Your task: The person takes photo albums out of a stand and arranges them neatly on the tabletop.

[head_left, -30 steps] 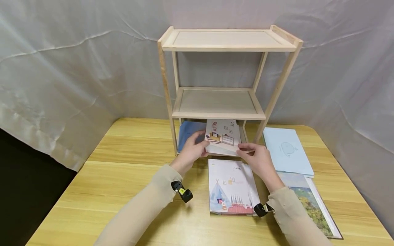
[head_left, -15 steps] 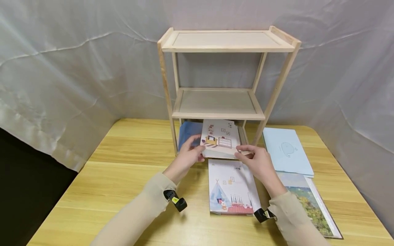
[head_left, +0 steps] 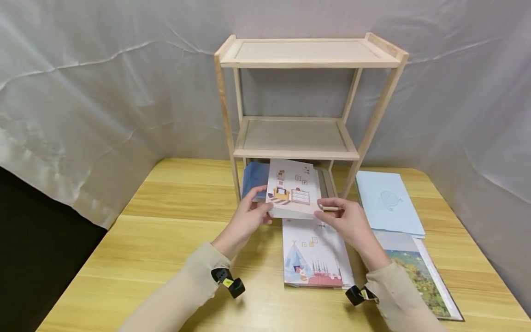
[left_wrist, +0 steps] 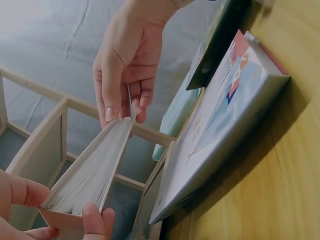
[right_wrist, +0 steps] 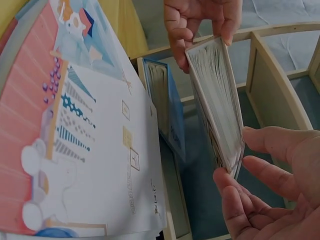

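At the front of the three-tier wooden rack (head_left: pixel 295 137), level with its lowest tier, the room-scene hardcover (head_left: pixel 293 182) is held: left hand (head_left: pixel 244 219) pinching its left edge, right hand (head_left: pixel 347 219) its near right corner. Both wrist views show its page edges; the head view shows its cover, with lettering too small to read. The blue book (head_left: pixel 256 176) on the rack's lowest tier is partly hidden behind it. Before the rack, the tent-cover book (head_left: pixel 313 258) is partly blocked from above; to its right, the whale-cover book (head_left: pixel 390 203) overlaps the landscape-cover book (head_left: pixel 415 263).
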Tool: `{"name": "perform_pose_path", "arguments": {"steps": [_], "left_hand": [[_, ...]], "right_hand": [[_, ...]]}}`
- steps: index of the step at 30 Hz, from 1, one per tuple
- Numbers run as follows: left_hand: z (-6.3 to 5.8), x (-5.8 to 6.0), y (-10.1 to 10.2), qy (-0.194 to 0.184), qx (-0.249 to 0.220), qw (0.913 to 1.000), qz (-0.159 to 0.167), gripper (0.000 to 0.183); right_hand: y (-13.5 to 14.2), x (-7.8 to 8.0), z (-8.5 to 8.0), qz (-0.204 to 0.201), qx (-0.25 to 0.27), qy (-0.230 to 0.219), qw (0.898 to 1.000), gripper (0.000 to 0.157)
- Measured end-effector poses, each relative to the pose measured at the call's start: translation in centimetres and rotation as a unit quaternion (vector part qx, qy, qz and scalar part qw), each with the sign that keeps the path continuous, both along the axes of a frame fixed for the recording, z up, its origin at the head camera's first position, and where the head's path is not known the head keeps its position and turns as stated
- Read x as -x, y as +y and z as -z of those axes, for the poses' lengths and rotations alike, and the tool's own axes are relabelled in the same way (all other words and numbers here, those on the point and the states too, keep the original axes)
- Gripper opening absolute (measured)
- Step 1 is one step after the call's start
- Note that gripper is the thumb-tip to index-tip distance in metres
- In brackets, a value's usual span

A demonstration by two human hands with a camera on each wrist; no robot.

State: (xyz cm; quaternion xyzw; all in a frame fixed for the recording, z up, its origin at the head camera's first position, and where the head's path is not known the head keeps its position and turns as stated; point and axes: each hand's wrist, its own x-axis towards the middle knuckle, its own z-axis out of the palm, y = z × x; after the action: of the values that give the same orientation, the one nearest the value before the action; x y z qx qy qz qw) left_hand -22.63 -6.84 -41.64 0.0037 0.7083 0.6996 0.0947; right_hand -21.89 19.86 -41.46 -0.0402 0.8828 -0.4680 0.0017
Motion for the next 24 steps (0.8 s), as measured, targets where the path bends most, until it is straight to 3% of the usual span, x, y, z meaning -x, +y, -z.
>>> {"name": "perform_pose_path", "arguments": {"steps": [8, 24], "left_hand": [[0.3, -1.4, -0.5, 0.022, 0.006, 0.9997, 0.000, 0.056], [1.3, -3.6, -1.6, 0.015, -0.016, 0.9997, -0.009, 0.058]], "right_hand": [[-0.3, -0.5, 0.1, -0.010, 0.000, -0.003, 1.000, 0.047], [-0.6, -1.2, 0.3, -0.057, 0.042, -0.046, 0.996, 0.074]]}}
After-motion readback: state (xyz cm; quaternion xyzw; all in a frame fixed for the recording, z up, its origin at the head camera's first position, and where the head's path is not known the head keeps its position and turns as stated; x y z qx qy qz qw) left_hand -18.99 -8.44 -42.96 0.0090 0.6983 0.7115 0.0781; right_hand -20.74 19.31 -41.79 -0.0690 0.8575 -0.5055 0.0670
